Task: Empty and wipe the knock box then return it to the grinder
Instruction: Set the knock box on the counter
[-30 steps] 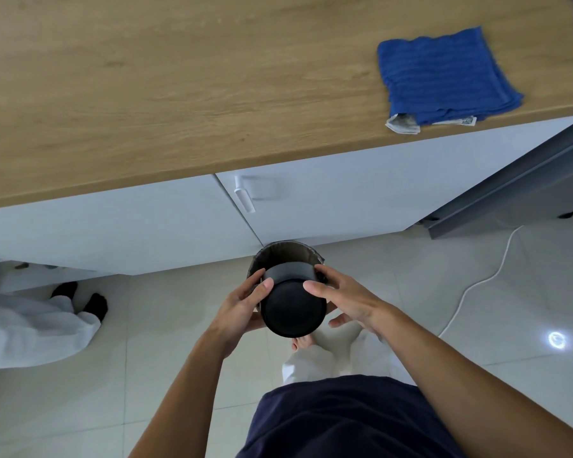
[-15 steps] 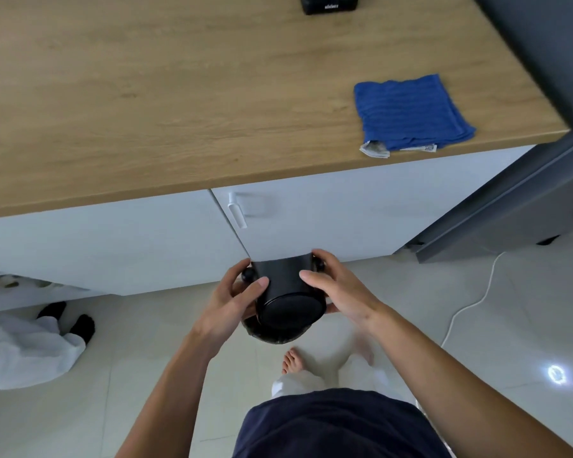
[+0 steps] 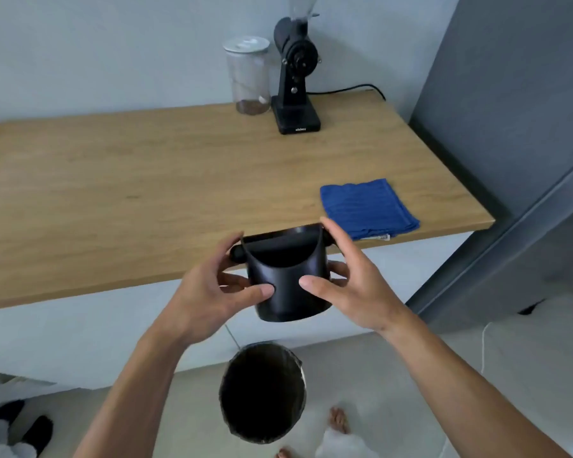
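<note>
Printing on the grinder (image 3: 295,74) base is a small pale word, too blurred to read, and a white tag at the near edge of the blue cloth (image 3: 368,208) carries marks that cannot be read either. The grinder stands at the back of the wooden counter (image 3: 129,193), against the wall, with a black cord (image 3: 348,89) running off behind it to the right. Just beside it on the left is a clear jar (image 3: 247,74) with a pale lid and a thin brown layer at the bottom. The cloth lies folded flat near the counter's front right corner, well apart from the grinder. A grey panel rises right of the counter. On the tiled floor below, in front of the white cabinets, stands a round bin (image 3: 262,391) with a dark liner, its mouth open upward, and bare toes show just right of it. At the lower left edge, someone else's dark feet and pale clothing are in view. The knock box (image 3: 286,276) is upright in the air in front of the counter edge, above the bin, its open top and cross bar facing up. The left hand (image 3: 209,292) presses thumb and fingers against its left side, and the right hand (image 3: 351,285) does the same on the right, so both hands are clamped on the box between them.
</note>
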